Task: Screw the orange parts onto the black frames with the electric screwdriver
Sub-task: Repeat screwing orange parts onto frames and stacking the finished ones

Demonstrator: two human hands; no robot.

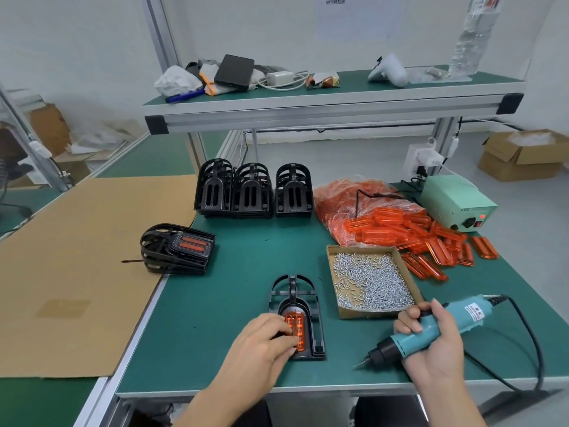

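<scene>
A: Nearest first, left to right, landmark is the screw tray. Hands?

B: Left hand, left of the tray at the near edge: fingers curled down on the orange part, pressing it into the black frame. Right hand, just below the tray, is wrapped round the electric screwdriver, bit pointing down-left toward the frame, not touching it.

A: Handling?

B: My guess: the frame is light rigid plastic and would skid on the mat, so pin it flat where the left hand sits. The orange part looks thin and stiff, could crack if overdriven; hold it by its edges, clear of the screw holes. Screws are tiny.

A: Other stock?

B: Far left of the tray, one finished frame on the cardboard sheet. Behind-left of the tray, stacked frames. Behind-right, a bag and loose pile of orange parts, then the power box.

A: Surface, room?

B: Green-matted table, aluminium shelf above with clutter, white walls, cardboard boxes on the floor.
</scene>
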